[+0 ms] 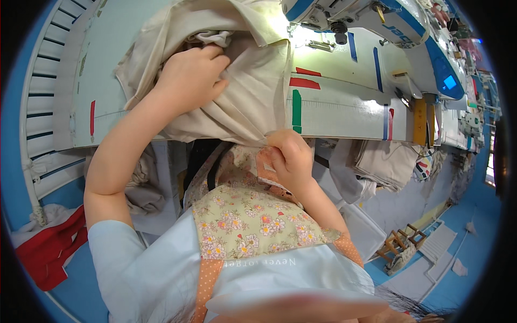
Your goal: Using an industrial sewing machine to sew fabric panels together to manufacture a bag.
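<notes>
A large piece of beige fabric [245, 81] lies folded and rumpled over the sewing table, its near edge hanging over the front. My left hand [194, 78] reaches into a fold near the fabric's middle, with curled fingers gripping the bunched cloth; some fingertips are hidden. At the table's front edge, my right hand [291, 156] pinches the fabric's near corner. A white and blue sewing machine [371, 19] stands to the far right of the cloth. The fabric's far right edge lies beside the lit needle area [321, 44], apart from both hands.
Coloured tape strips mark the pale table [344, 121]. Folded beige cloth [388, 161] hangs below its right side. A white slatted rack [43, 116] borders the left. Red cloth [51, 250] lies lower left, and a wooden stool [398, 242] stands lower right.
</notes>
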